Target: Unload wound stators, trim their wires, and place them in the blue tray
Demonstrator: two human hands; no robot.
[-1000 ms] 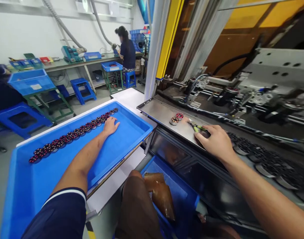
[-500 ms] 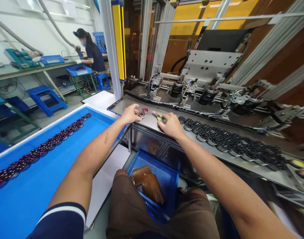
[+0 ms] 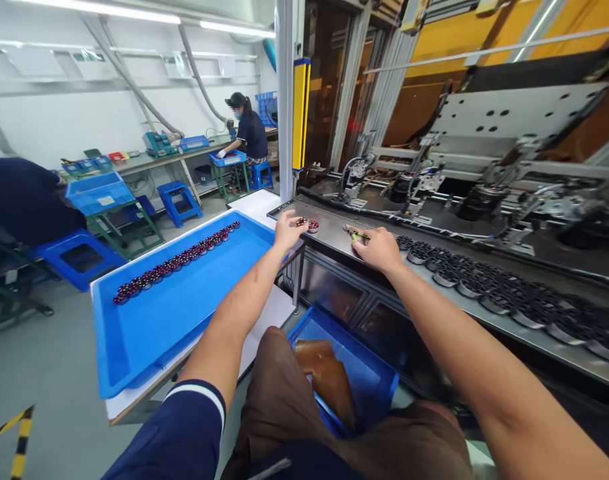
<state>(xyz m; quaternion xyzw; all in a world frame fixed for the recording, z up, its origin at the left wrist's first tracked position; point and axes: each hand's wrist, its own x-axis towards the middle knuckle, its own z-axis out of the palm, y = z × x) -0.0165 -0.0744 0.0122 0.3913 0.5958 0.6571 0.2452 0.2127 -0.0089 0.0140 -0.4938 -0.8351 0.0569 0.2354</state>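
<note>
My left hand (image 3: 288, 231) is closed on a small round motor part (image 3: 301, 221) with copper-coloured dots, held between thumb and fingers at the left end of the metal ledge (image 3: 329, 233). Right beside it on the ledge lies a second round part (image 3: 313, 225), reddish on top. My right hand (image 3: 382, 249) rests at the ledge, closed around small pliers (image 3: 355, 233) with yellow-green and black handles, their jaws pointing left. Past my right hand, many black ring-shaped parts (image 3: 479, 277) lie in rows along the ledge.
On my left a big blue tray (image 3: 184, 327) holds a long row of red-and-black round parts (image 3: 177, 261). Below the ledge stands a blue bin (image 3: 369, 353) with brown sheets (image 3: 327, 373). Machine fixtures (image 3: 409, 183) stand behind the ledge. Co-workers (image 3: 252, 133) sit at the left.
The view has swung left. My left hand, earlier with fingers apart beside the copper-dotted part, has closed on it and shifted it away from the reddish one. My right hand still holds the pliers.
</note>
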